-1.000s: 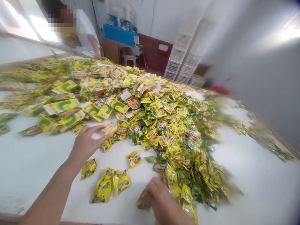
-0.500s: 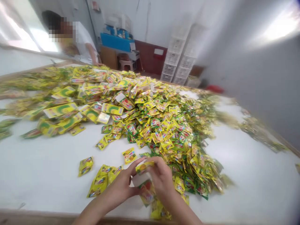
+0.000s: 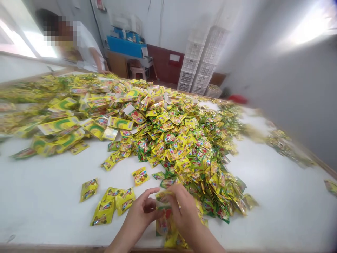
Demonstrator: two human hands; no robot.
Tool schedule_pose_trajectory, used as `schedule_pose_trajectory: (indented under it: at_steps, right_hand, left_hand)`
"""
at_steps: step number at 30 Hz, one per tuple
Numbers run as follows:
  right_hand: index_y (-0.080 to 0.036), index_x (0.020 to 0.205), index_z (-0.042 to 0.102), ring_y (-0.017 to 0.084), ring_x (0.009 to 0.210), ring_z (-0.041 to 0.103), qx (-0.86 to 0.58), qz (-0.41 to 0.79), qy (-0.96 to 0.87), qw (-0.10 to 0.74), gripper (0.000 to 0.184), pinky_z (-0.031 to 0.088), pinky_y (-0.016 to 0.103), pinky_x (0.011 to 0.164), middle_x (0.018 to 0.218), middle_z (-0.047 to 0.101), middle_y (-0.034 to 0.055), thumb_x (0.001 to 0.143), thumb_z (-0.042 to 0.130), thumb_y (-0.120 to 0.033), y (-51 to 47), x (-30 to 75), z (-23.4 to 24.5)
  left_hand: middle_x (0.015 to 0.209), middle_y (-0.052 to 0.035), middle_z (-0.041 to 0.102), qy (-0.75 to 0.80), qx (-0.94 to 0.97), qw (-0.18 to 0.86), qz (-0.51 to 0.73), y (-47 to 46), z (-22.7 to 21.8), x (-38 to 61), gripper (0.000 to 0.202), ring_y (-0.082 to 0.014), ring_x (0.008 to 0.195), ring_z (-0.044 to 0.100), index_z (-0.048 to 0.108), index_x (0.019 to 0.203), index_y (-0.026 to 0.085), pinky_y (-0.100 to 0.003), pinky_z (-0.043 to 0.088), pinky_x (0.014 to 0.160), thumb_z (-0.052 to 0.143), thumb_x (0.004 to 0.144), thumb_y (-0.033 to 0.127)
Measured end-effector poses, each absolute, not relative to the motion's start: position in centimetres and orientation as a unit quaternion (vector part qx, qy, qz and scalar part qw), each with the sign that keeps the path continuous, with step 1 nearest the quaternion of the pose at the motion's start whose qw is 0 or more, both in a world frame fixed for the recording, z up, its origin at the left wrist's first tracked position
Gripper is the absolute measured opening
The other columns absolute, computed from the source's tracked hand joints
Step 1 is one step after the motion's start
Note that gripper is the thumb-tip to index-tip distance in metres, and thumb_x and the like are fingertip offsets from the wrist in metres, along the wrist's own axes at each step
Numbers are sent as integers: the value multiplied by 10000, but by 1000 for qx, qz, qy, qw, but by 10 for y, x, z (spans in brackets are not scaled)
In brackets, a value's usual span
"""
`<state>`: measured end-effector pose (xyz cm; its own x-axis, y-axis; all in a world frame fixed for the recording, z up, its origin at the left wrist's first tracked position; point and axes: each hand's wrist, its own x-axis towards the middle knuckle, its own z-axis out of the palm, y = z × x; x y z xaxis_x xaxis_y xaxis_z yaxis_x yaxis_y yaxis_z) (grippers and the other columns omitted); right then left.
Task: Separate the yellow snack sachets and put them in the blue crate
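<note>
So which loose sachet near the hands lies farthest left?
The lone sachet on bare table, left of the overlapping cluster by the left hand.

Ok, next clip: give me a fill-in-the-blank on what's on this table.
1. The left hand and right hand together grip a small sachet bundle over the ____ table.
2. The big pile of sachets is mostly green and ____.
3. Another person stands at the table's far ____ corner.
Missing: white; yellow; left.

White table [image 3: 39, 196] carries big sachet pile [image 3: 184, 140]. Left of pile: larger yellow-green packs [image 3: 59, 125]. Behind pile: stacked white crates [image 3: 200, 59], blue counter [image 3: 123, 46], pink stool [image 3: 137, 72]. Far left behind pile: person in white [image 3: 86, 45]. Just in front of pile: loose sachets [image 3: 110, 207].
</note>
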<state>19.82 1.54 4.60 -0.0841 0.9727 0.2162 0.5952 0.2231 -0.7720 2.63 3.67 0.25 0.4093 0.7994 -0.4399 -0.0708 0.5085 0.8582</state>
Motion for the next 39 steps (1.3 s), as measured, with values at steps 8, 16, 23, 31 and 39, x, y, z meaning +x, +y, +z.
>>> schedule_pose_trajectory:
  at_steps: [8,16,23,31,39]
  right_hand:
    - [-219,882,626,192,798,546,-561,196,-797,107,254,408,278,683,878,601,41,728,556,-30,16,209,73]
    - [-226,906,654,168,775,578,-566,302,-751,156,196,438,258,688,839,634,13,794,600,-74,19,205,81]
    - [-241,723,716,221,1140,494,-491,334,-778,206,191,428,369,966,1110,627,31,821,637,-97,14,214,71]
    - [-215,864,584,102,450,497,-582,615,-389,362,220,354,194,383,645,555,-40,789,682,-398,-9,224,33]
    - [-168,723,636,81,569,464,-564,624,-428,330,146,320,171,487,674,578,-32,629,575,-75,-4,210,40]
  left_hand:
    - [753,-11,706,438,411,738,307,22,-8,34,525,-192,732,634,584,1162,221,-290,469,676,799,688,288]
    - [826,-29,698,367,436,756,323,11,-3,43,176,-227,870,621,701,909,189,-304,468,771,739,753,259]
    - [874,-29,716,388,437,749,312,7,-3,36,208,-223,844,600,713,890,188,-302,478,754,776,710,271]
    - [1148,-72,708,376,235,837,320,-2,12,30,376,-269,1139,577,688,1170,229,-398,422,1009,541,894,438]
    - [1227,-92,680,310,216,877,297,5,31,42,451,-274,1186,556,643,1242,185,-364,350,1045,672,793,167]
